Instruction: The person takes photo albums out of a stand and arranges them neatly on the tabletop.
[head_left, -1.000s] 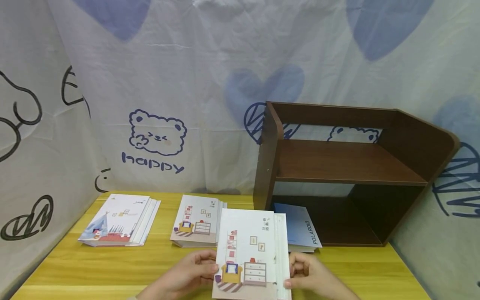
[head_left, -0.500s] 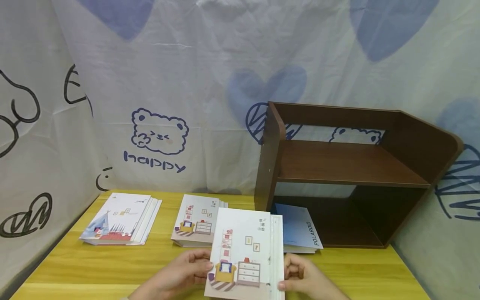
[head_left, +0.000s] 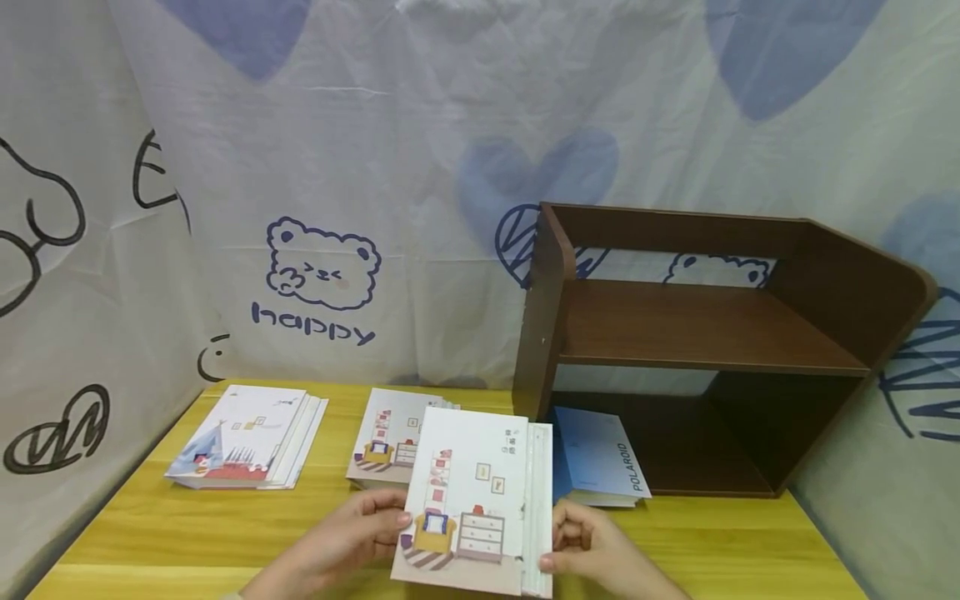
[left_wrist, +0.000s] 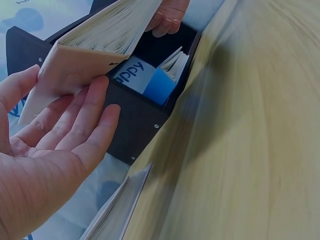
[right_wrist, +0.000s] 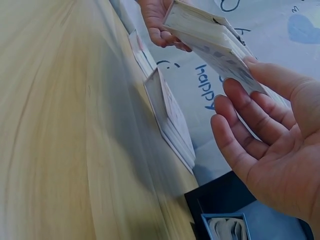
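A thick hardcover book [head_left: 468, 475] with a white cover, a drawn yellow armchair and a drawer chest is held above the table's near side. My left hand [head_left: 348, 533] grips its left edge, thumb on the cover; in the left wrist view the fingers [left_wrist: 92, 107] lie against its underside. At the opposite edge my right hand [head_left: 596, 546] pinches the book, its thumb on the pale strip beside the cover. The right wrist view shows the page block [right_wrist: 220, 37] from its end. Behind the held book lies a similar book [head_left: 386, 442], partly hidden.
On the yellow wooden table [head_left: 150, 542], a white book with a tent drawing [head_left: 240, 433] lies at the left. A dark brown two-tier shelf [head_left: 705, 367] stands at the back right. A blue book marked POLAROID [head_left: 600, 454] lies at its lower left opening. A printed cloth hangs behind.
Both hands have carried the held book a little to the left and slightly up. It covers more of the book behind and less of the blue book. The grip looks the same.
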